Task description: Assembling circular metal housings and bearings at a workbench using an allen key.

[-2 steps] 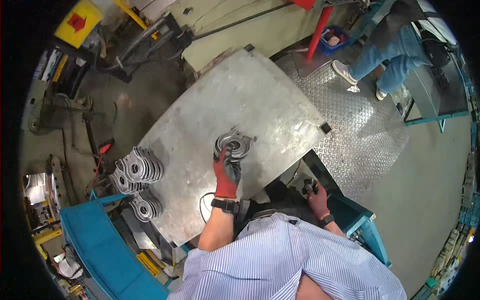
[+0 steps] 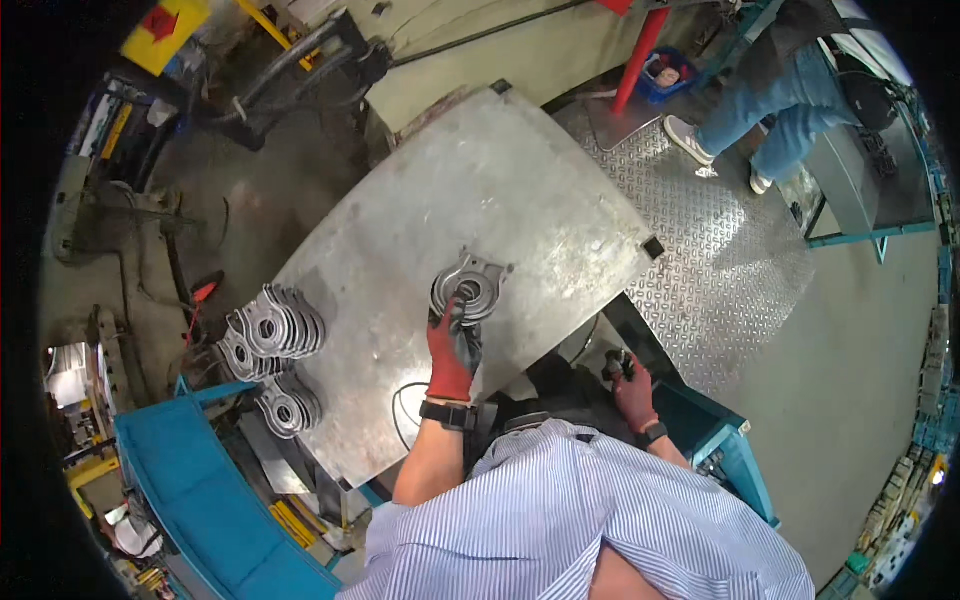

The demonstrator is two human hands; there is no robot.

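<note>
On the metal table [image 2: 420, 220] lies a flat grey metal plate [image 2: 484, 283] with a round centre hole and small lobed edges. My left hand [image 2: 455, 350], in a red glove with dark fingers, grips its near left side, fingertips at the hole. My right hand [image 2: 632, 390], also gloved red with dark fingers, hangs beside the table's near right edge. Its fingers are curled; what they hold, if anything, cannot be made out. Left on the table are overlapping stacks of similar metal plates [image 2: 283, 322], with another stack [image 2: 287, 408] nearer me.
A blue metal stand [image 2: 205, 480] is at the lower left, and a teal-edged bin [image 2: 745, 470] at the right. Beyond the diamond-patterned floor plate [image 2: 710, 270], another person [image 2: 790, 110] in jeans stands near a red post [image 2: 638, 65]. A blue basket [image 2: 667, 75] sits behind.
The view has shifted slightly. My left hand stays on the metal plate, and my right hand keeps its place beside the table.
</note>
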